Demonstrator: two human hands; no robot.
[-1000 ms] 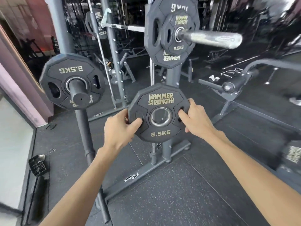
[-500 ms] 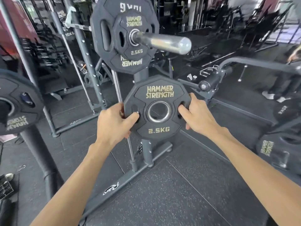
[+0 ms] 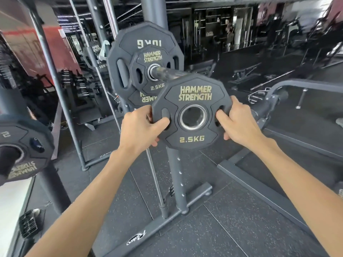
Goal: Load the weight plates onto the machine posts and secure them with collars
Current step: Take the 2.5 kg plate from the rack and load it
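A black 2.5 kg Hammer Strength plate (image 3: 192, 138) is upright in the air, its label facing me. My left hand (image 3: 140, 129) grips its left edge with the thumb in the left slot. My right hand (image 3: 239, 123) grips the right edge, thumb in the right slot. Just behind the plate's top edge runs the steel bar sleeve (image 3: 167, 72). Its outer end is hidden by the held plate. On that sleeve sit a 2.5 kg plate (image 3: 148, 60) and a larger 10 kg plate (image 3: 122, 58) behind it.
The machine's grey upright (image 3: 178, 180) and floor foot (image 3: 144, 232) stand under the plate. Another 2.5 kg plate (image 3: 24, 151) sits on a post at the left edge. A bench frame (image 3: 274, 97) lies to the right. A black basket (image 3: 27, 223) rests on the floor at lower left.
The plate has risen in both hands from below the loaded sleeve to the level of its end, and now covers the tip. The view has turned right and moved closer.
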